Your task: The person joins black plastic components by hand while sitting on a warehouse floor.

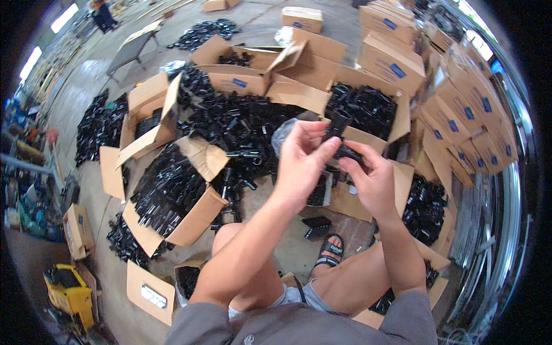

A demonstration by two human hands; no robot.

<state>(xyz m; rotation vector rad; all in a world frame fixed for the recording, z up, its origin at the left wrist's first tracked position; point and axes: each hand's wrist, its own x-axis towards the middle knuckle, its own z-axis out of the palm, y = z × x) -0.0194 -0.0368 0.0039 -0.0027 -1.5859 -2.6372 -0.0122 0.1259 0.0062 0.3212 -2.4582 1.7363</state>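
Observation:
Both my hands are raised in front of me over the boxes. My left hand (303, 158) pinches a black plastic part (338, 122) between thumb and fingers. Close beside it, my right hand (369, 172) is closed on a small dark piece (348, 152) that meets the first part or sits right against it; I cannot tell whether they are joined. Just behind lies an open carton (401, 118) filled with similar black parts (362, 106). A clear plastic bag (282, 137) shows beside my left hand.
Loose black parts (230, 123) lie heaped across the floor. An open carton (198, 215) of black pieces stands at the left, another (236, 83) at the back. Closed cartons (466, 109) are stacked at the right near long metal profiles (506, 230). A yellow container (72, 293) sits lower left.

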